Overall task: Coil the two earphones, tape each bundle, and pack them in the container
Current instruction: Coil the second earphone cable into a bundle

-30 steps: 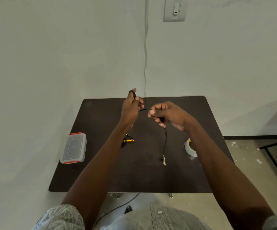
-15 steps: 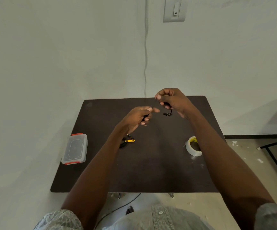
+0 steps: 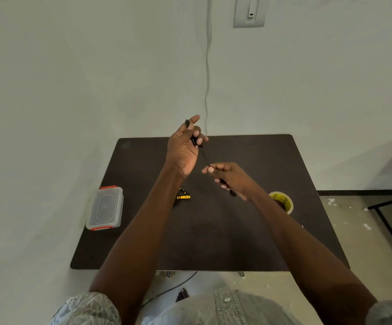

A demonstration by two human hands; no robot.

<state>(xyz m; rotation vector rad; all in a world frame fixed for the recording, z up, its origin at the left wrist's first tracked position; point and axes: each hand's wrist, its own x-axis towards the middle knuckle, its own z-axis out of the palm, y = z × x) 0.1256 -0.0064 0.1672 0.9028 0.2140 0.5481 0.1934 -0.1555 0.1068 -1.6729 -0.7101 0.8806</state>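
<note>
Black earphone cord (image 3: pixel 204 156), dark brown table (image 3: pixel 248 231), clear red-clipped container (image 3: pixel 105 208), yellow tape roll (image 3: pixel 284 200)

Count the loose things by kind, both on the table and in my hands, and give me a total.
Earphones: 2, a black earphone held between both hands and a black-and-yellow earphone on the table
Tape rolls: 1, yellow tape roll
Containers: 1, clear lidded container
Total: 4
</note>
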